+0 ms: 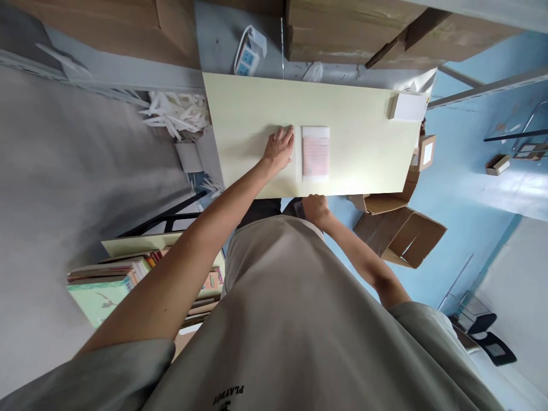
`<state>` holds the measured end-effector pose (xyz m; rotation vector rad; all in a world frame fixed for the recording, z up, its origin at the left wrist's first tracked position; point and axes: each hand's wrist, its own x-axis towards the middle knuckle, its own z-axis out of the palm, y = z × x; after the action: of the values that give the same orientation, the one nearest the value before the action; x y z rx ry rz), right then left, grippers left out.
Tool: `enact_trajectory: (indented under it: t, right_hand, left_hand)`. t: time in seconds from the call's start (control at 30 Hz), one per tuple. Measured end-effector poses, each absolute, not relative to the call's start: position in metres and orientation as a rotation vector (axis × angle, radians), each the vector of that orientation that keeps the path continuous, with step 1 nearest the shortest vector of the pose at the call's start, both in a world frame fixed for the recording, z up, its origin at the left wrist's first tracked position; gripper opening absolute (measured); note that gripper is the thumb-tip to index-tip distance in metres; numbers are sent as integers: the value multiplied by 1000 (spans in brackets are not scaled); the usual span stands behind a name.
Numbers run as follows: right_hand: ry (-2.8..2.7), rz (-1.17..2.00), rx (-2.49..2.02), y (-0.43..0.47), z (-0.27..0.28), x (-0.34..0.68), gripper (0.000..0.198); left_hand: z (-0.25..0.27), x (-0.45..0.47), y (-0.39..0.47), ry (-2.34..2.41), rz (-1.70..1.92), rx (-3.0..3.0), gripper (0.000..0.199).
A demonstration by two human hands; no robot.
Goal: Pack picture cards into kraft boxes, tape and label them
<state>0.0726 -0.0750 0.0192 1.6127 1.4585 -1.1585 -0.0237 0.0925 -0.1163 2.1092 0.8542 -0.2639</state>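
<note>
On the pale yellow tabletop (363, 142) lies a flat packet (315, 154), white at its ends with a pink printed panel. A faint translucent strip runs along its left side. My left hand (279, 149) rests on the board at that strip, palm down, fingers stretched out and slightly bent. My right hand (315, 210) is at the front edge of the table, close to my body, with its fingers curled closed. Something dark shows beside its knuckles; whether the hand grips it is hidden.
A white box (409, 107) sits at the table's back right corner. Behind the table are a power strip (248, 60) and cardboard boxes (338, 31). White scraps (177, 111) fill a spot at left. Books (103, 294) are stacked lower left; an opened carton (402, 234) stands at right.
</note>
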Motion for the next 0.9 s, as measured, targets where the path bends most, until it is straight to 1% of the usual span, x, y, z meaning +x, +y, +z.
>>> enact_trajectory:
  t: [0.1, 0.23, 0.37, 0.5, 0.63, 0.7, 0.8, 0.9]
  right_hand:
    - [1414, -1143, 1587, -80, 32, 80, 36]
    - [1380, -1123, 1647, -78, 51, 102, 43]
    - [1447, -1054, 1867, -63, 78, 135, 49]
    - [1617, -965, 2207, -29, 111, 172, 60]
    - [1890, -734, 2513, 25, 135, 209, 52]
    - [2082, -551, 2572, 61, 141, 227, 50]
    - [2292, -283, 2595, 121, 147, 251, 49]
    - [2384, -176, 2591, 179, 152, 268, 46]
  left_hand:
    - [-114, -20, 91, 882, -301, 2116, 117]
    - [-115, -17, 86, 949, -313, 2120, 112]
    - [-115, -20, 81, 973, -300, 2109, 118]
    - [-94, -23, 78, 949, -352, 2060, 126]
    - [-40, -8, 83, 860, -101, 2176, 120]
    - [0, 7, 93, 838, 65, 2260, 119]
    - [69, 30, 113, 858, 272, 2349, 126]
    - [133, 46, 126, 906, 355, 2420, 127]
